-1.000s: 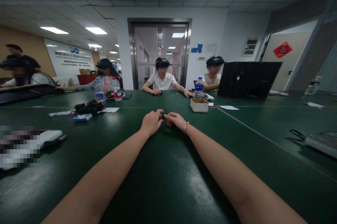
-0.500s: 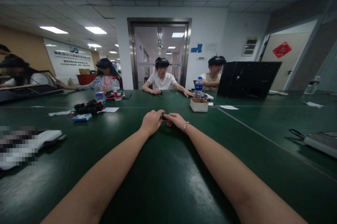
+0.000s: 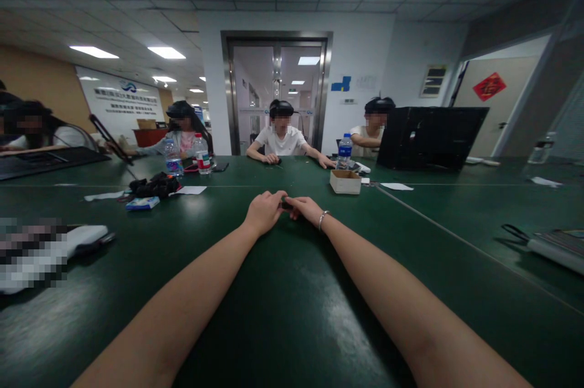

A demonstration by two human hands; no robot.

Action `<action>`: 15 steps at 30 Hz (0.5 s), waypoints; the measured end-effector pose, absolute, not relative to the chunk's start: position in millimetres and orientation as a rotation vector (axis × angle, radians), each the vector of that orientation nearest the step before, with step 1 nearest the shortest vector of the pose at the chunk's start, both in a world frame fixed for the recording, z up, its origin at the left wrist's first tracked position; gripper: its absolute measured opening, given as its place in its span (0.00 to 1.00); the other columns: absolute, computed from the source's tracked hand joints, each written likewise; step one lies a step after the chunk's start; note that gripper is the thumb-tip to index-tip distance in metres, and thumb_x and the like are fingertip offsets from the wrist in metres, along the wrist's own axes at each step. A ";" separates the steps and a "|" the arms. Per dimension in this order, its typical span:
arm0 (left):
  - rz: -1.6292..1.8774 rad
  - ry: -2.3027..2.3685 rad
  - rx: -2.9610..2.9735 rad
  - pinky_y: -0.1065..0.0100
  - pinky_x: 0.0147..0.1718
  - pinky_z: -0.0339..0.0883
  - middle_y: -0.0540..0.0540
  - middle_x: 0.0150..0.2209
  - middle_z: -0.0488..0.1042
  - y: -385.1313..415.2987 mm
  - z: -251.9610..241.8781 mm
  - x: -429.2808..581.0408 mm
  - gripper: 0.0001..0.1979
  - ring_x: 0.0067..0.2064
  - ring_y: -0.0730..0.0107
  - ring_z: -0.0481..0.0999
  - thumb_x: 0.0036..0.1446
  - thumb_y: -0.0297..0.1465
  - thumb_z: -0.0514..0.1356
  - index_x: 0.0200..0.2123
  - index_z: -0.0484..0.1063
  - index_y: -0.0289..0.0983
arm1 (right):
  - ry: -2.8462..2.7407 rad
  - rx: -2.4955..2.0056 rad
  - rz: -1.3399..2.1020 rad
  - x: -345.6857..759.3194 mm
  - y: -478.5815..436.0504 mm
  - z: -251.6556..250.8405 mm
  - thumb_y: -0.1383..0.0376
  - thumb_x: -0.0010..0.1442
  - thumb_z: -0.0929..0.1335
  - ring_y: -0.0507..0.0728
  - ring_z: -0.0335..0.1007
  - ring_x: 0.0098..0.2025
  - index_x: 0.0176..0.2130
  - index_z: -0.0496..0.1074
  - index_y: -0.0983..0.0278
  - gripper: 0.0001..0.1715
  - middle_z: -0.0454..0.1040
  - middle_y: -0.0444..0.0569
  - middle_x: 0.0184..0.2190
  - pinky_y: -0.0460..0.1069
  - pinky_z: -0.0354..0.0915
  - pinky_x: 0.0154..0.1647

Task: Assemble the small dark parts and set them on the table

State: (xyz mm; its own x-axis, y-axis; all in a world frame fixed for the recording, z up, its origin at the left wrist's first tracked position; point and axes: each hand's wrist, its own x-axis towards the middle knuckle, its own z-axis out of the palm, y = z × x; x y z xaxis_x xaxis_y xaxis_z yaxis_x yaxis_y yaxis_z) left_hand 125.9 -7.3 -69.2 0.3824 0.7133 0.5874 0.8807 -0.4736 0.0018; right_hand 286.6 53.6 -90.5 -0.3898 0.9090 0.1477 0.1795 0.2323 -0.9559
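Both my arms stretch forward across a dark green table (image 3: 292, 315). My left hand (image 3: 262, 211) and my right hand (image 3: 306, 208) meet at the table's middle, fingers curled and pinched together on a small black object (image 3: 285, 205) held between them. The object is too small to name. A thin bracelet (image 3: 323, 218) circles my right wrist.
A small cardboard box (image 3: 345, 181) sits just beyond my hands. Water bottles (image 3: 201, 154) and black items (image 3: 155, 185) lie far left, an open black laptop (image 3: 429, 137) far right. Several people wearing headsets sit along the far side. A white device (image 3: 77, 239) lies at left.
My hands stay together on the small black object with barely any shift. At far left a person has raised a thin dark rod.
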 end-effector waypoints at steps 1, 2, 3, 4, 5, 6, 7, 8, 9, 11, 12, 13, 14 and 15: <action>-0.760 -1.392 -2.335 0.67 0.40 0.61 0.48 0.38 0.72 -7.3 -69.2 125.9 0.16 0.42 0.66 0.68 0.53 0.30 0.56 0.46 0.61 0.42 | -1.747 -1.025 1.211 286.4 53.8 -90.6 0.49 0.51 0.66 0.48 0.62 0.16 0.23 0.69 0.68 0.24 0.68 0.44 0.14 0.43 0.60 0.20; -0.767 -1.393 -2.334 0.67 0.40 0.61 0.48 0.38 0.72 -7.2 -69.4 125.8 0.16 0.42 0.66 0.68 0.53 0.30 0.56 0.47 0.61 0.42 | -1.748 -1.033 1.208 286.0 53.6 -90.5 0.49 0.51 0.66 0.48 0.62 0.16 0.22 0.68 0.68 0.24 0.68 0.44 0.14 0.43 0.60 0.20; -0.780 -1.398 -2.332 0.67 0.40 0.61 0.48 0.37 0.72 -6.8 -69.6 125.6 0.17 0.42 0.66 0.68 0.53 0.30 0.56 0.47 0.60 0.42 | -1.750 -1.035 1.201 285.4 52.9 -90.2 0.49 0.51 0.66 0.48 0.62 0.16 0.22 0.68 0.68 0.24 0.67 0.44 0.14 0.43 0.60 0.20; -0.794 -1.409 -2.331 0.67 0.40 0.61 0.48 0.37 0.72 -6.4 -69.9 125.3 0.17 0.42 0.66 0.69 0.53 0.30 0.56 0.47 0.60 0.42 | -1.749 -1.029 1.194 284.8 52.0 -89.7 0.50 0.51 0.66 0.47 0.62 0.16 0.22 0.67 0.68 0.23 0.67 0.44 0.14 0.43 0.60 0.20; -0.808 -1.427 -2.330 0.67 0.40 0.61 0.48 0.36 0.72 -5.8 -70.3 125.0 0.17 0.41 0.66 0.69 0.53 0.30 0.56 0.47 0.60 0.42 | -1.745 -1.017 1.189 284.2 50.9 -89.3 0.51 0.50 0.68 0.47 0.61 0.16 0.24 0.67 0.67 0.21 0.68 0.43 0.14 0.43 0.60 0.20; -0.817 -1.449 -2.329 0.67 0.40 0.61 0.48 0.36 0.72 -5.2 -70.6 124.7 0.17 0.41 0.66 0.69 0.53 0.30 0.55 0.48 0.59 0.42 | -1.741 -1.003 1.187 283.7 49.9 -89.0 0.52 0.48 0.69 0.47 0.61 0.16 0.25 0.66 0.67 0.20 0.68 0.42 0.14 0.43 0.59 0.19; -0.820 -1.471 -2.326 0.67 0.40 0.61 0.48 0.36 0.72 -4.7 -71.0 124.4 0.17 0.41 0.67 0.69 0.53 0.30 0.55 0.48 0.59 0.42 | -1.737 -0.990 1.184 283.3 49.1 -88.8 0.54 0.46 0.71 0.47 0.62 0.16 0.27 0.65 0.66 0.18 0.68 0.41 0.14 0.43 0.59 0.19; -0.815 -1.488 -2.324 0.67 0.40 0.61 0.48 0.36 0.72 -4.2 -71.3 124.1 0.17 0.41 0.67 0.69 0.54 0.30 0.55 0.48 0.59 0.42 | -1.736 -0.982 1.184 283.1 48.6 -88.8 0.56 0.44 0.72 0.47 0.62 0.16 0.28 0.65 0.65 0.18 0.68 0.40 0.15 0.43 0.60 0.20; -0.805 -1.495 -2.321 0.68 0.40 0.61 0.48 0.36 0.72 -3.9 -71.5 123.9 0.17 0.41 0.67 0.69 0.54 0.30 0.55 0.48 0.59 0.42 | -1.735 -0.981 1.182 283.2 48.5 -89.0 0.58 0.43 0.73 0.47 0.62 0.17 0.28 0.65 0.65 0.19 0.68 0.40 0.15 0.43 0.60 0.20; -0.783 -1.483 -2.313 0.67 0.39 0.62 0.48 0.36 0.72 -3.8 -71.5 123.6 0.17 0.41 0.67 0.69 0.54 0.30 0.54 0.48 0.60 0.42 | -1.741 -0.997 1.168 283.8 48.8 -89.5 0.59 0.41 0.74 0.47 0.62 0.17 0.28 0.65 0.65 0.18 0.68 0.39 0.16 0.43 0.59 0.20; -0.774 -1.471 -2.310 0.67 0.39 0.62 0.48 0.36 0.72 -4.0 -71.3 123.6 0.17 0.41 0.66 0.69 0.54 0.30 0.54 0.48 0.60 0.42 | -1.747 -1.009 1.157 284.2 49.2 -89.8 0.59 0.41 0.74 0.47 0.62 0.17 0.27 0.65 0.65 0.18 0.68 0.39 0.16 0.42 0.59 0.20; -0.767 -1.459 -2.310 0.67 0.39 0.62 0.47 0.37 0.72 -4.3 -71.0 123.6 0.16 0.41 0.66 0.69 0.54 0.30 0.54 0.48 0.60 0.42 | -1.754 -1.020 1.145 284.8 49.5 -90.0 0.58 0.42 0.73 0.47 0.62 0.17 0.26 0.66 0.66 0.17 0.68 0.40 0.16 0.42 0.59 0.20; -0.762 -1.451 -2.312 0.67 0.39 0.62 0.47 0.37 0.71 -4.8 -70.6 123.6 0.16 0.41 0.66 0.69 0.54 0.30 0.54 0.48 0.60 0.42 | -1.764 -1.028 1.130 285.3 49.7 -90.0 0.57 0.43 0.73 0.46 0.62 0.17 0.25 0.66 0.66 0.17 0.68 0.40 0.16 0.42 0.58 0.20; -0.761 -1.447 -2.316 0.67 0.40 0.62 0.47 0.38 0.71 -5.3 -70.2 123.8 0.16 0.41 0.66 0.69 0.54 0.31 0.54 0.48 0.60 0.42 | -1.774 -1.035 1.114 285.8 49.8 -90.0 0.55 0.44 0.72 0.46 0.62 0.17 0.24 0.66 0.66 0.18 0.68 0.40 0.16 0.42 0.58 0.20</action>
